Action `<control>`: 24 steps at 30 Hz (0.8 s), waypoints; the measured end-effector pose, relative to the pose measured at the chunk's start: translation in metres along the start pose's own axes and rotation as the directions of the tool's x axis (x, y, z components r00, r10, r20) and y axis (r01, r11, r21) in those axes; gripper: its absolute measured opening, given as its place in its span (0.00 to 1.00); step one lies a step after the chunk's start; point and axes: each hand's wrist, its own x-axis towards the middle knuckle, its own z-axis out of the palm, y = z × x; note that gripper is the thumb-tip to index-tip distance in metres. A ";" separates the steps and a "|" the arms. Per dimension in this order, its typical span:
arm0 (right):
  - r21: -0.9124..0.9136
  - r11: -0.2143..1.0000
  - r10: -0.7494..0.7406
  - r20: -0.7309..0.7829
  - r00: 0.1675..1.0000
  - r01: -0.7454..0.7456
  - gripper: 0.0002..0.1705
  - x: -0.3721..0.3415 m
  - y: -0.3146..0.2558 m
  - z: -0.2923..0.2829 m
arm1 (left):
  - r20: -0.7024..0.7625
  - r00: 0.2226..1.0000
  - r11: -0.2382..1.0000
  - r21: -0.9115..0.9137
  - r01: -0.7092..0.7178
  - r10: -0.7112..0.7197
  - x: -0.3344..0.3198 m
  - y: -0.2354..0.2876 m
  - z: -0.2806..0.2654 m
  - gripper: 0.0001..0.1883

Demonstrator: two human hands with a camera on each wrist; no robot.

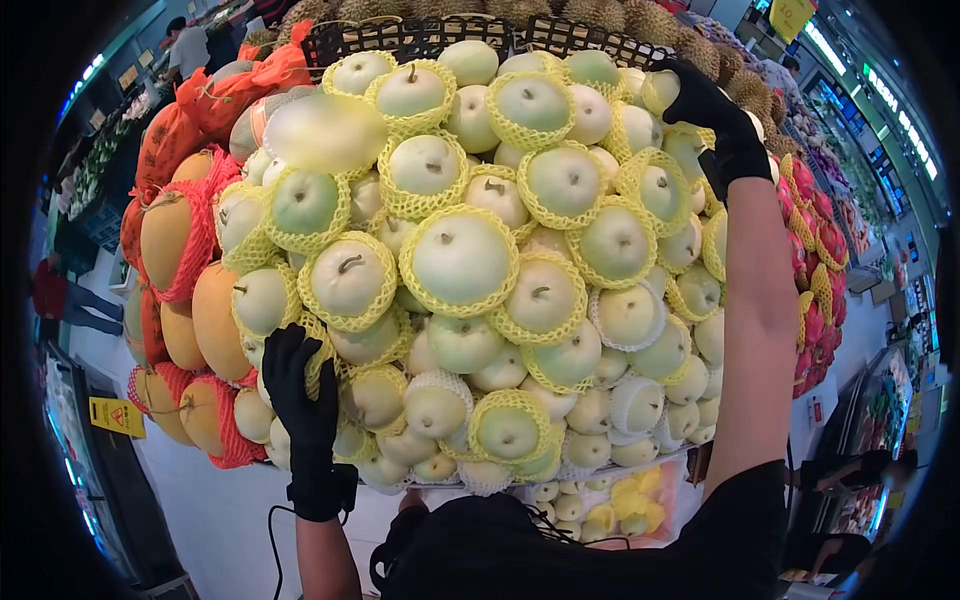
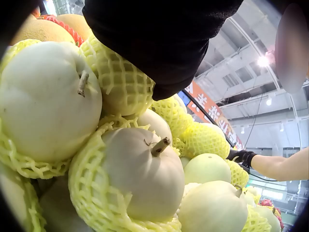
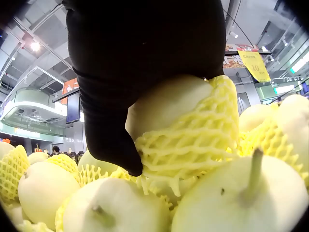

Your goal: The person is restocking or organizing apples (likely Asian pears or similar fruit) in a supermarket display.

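Observation:
Pale melons, many in yellow foam nets, make up a big heap (image 1: 460, 260). At its back right, my black-gloved right hand (image 1: 715, 125) grips a netted melon (image 1: 660, 90). The right wrist view shows thumb and fingers curled round that melon (image 3: 188, 130), its yellow net covering the lower side, close over other melons. My gloved left hand (image 1: 300, 390) rests at the front left of the heap, against a melon in a yellow net (image 1: 320, 360). Seen from the left wrist, the dark glove (image 2: 159, 38) lies over that netted melon (image 2: 123, 84), and the fingertips are hidden.
Orange melons (image 1: 195, 310) in red nets and red bags (image 1: 185, 120) flank the heap on the left. Dragon fruit (image 1: 825, 300) lies to the right. Black crates (image 1: 400, 38) and durians (image 1: 560, 14) stand behind. A yellow floor sign (image 1: 117, 416) and a person (image 1: 75, 300) are at the left.

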 end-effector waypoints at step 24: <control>0.202 0.917 0.398 -0.397 0.827 -0.344 0.17 -0.074 -0.067 -0.026 | -0.035 0.998 0.997 -0.039 -0.062 0.061 -0.002 -0.002 -0.002 0.19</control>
